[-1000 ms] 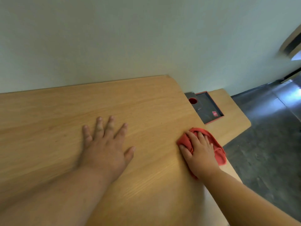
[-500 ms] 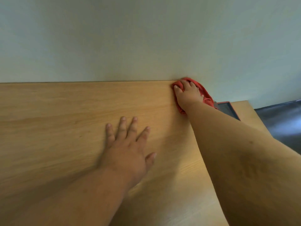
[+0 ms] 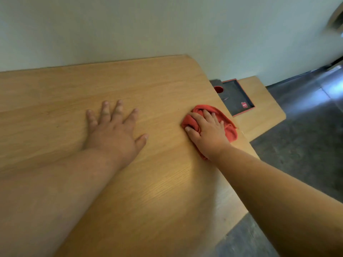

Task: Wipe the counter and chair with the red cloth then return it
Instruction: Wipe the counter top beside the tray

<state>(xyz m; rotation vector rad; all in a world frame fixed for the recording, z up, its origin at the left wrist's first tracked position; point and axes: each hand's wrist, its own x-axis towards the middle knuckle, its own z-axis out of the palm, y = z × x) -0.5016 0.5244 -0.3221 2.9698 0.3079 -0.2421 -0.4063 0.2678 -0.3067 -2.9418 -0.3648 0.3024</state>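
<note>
Right hand [image 3: 207,132] flat on red cloth [image 3: 229,127] — counter [image 3: 157,182] edge

Two bare forearms reach forward from the bottom edge. The left hand [image 3: 114,130] lies flat, palm down, fingers spread and thumb pointing right. The right hand [image 3: 207,132] presses palm down, fingers slightly curled together, arm extended diagonally from the lower right.

Soft, even daylight is filling the scene, with glare gleaming on the floor [image 3: 332,88] at the upper right. A pale sheen is lying on the tabletop [image 3: 163,191] near its front edge. Wide-angle distortion is bending the edges, and the upper right corner is blurring.
</note>
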